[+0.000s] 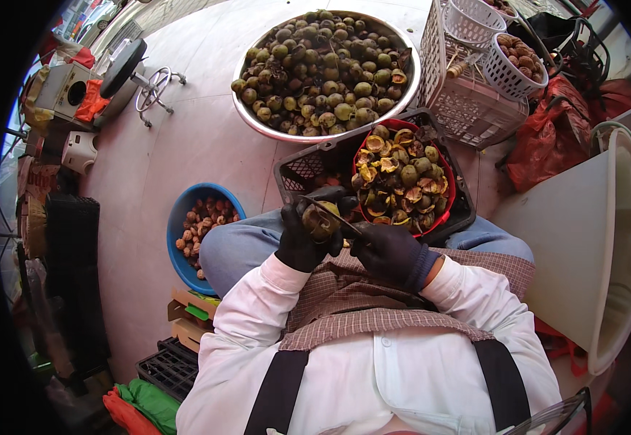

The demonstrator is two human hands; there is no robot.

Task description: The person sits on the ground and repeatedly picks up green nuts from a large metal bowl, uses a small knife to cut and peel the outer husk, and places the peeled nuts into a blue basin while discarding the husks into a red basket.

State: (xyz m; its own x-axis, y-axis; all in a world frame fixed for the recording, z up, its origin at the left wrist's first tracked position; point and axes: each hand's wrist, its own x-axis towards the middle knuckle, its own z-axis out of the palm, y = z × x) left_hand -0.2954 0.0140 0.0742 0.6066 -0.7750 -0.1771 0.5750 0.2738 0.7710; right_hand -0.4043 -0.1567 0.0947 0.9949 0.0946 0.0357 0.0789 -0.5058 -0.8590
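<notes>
In a black glove, my left hand grips a green-brown walnut fruit over my lap. My right hand, gloved as well, is closed around a knife, whose blade lies across the fruit. Just beyond my hands, a red basin filled with split yellow-green husks and several whole fruits rests in a black plastic crate. Behind it stands a wide metal basin heaped with green and brown walnut fruits. To the left, shelled-out brown walnuts lie in a blue basin.
At the right are a plastic crate, a small white basket of walnuts, red plastic bags and a large pale tub on its side. A wheeled stool stands far left. Cardboard and black crates lie near my left side.
</notes>
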